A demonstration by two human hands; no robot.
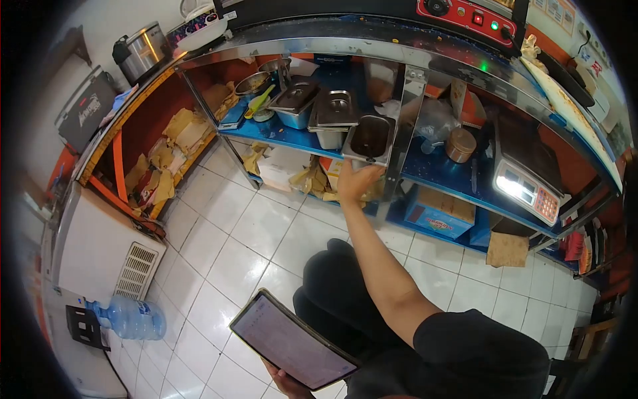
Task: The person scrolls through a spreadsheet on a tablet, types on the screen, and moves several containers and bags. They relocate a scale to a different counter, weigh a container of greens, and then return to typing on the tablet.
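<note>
- At the front edge of the blue shelf (pixel 274 133), beside the upright metal post (pixel 405 126), sits an uncovered metal pan (pixel 370 138), its inside dark.
- The person's right hand (pixel 359 181) is at the near end of this pan, with the thumb pointing up toward its rim; the other fingers are partly hidden, so how firmly they close on it cannot be told.
- The left hand (pixel 290 384) grips a tablet (pixel 296 339) by its lower-left edge, fingers partly behind it; the tablet is tilted over the person's dark-clothed legs, its screen lit and its text too small to read.
- Just left of the uncovered pan stand 2 metal pans with lids: the nearer lidded pan (pixel 335 110) and the farther lidded pan (pixel 294 100).
- Farther left are a green spoon (pixel 259 102) and a metal bowl (pixel 252 84).
- Right of the post, a jar (pixel 460 145) with a brownish lid stands near a digital scale (pixel 527 191) whose display glows.
- Below, on the lower level, are a white box (pixel 284 166) and a blue carton (pixel 438 213).
- On the tiled floor (pixel 249 229), at left, 1 blue water bottle (pixel 137 318) lies on its side.
</note>
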